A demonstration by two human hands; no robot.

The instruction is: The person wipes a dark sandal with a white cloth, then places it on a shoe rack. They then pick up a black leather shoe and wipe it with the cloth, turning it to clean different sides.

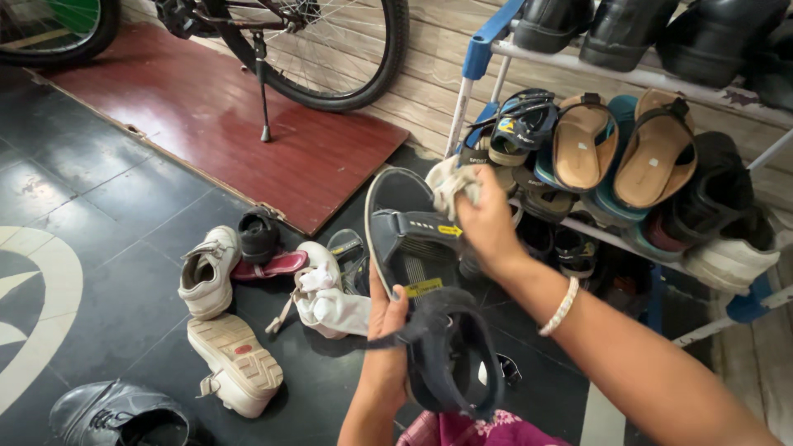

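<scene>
Sandal (413, 248) front and center: it's dark, strappy, with small yellow patches, and it's held up sole-side toward the camera, toe pointing up toward the rack. The left hand (387, 326) is clamped around its heel end from below, fingers curled over the back strap. The right hand (486, 225) is up at the toe end, pinching a crumpled pale cloth (450, 186) that's pressed against the sandal's top right edge. There's a white beaded bracelet (561, 306) on that wrist.

Just behind the hands is a shoe rack (529, 54) with a blue and white frame. The middle level is crammed with tan flip-flops (652, 153) and other sandals, and black shoes sit on the top shelf.

On the dark floor (99, 190) to the left, near the held sandal but apart from it, there's a pair of white strap shoes (219, 318), one upright and one flipped on its side showing the sole. More white footwear (330, 301) and a pink slipper (277, 265) are in between. A black leather shoe (116, 413) is at the bottom left, and a bicycle wheel (330, 49) stands on a red mat (248, 124) at the top.
</scene>
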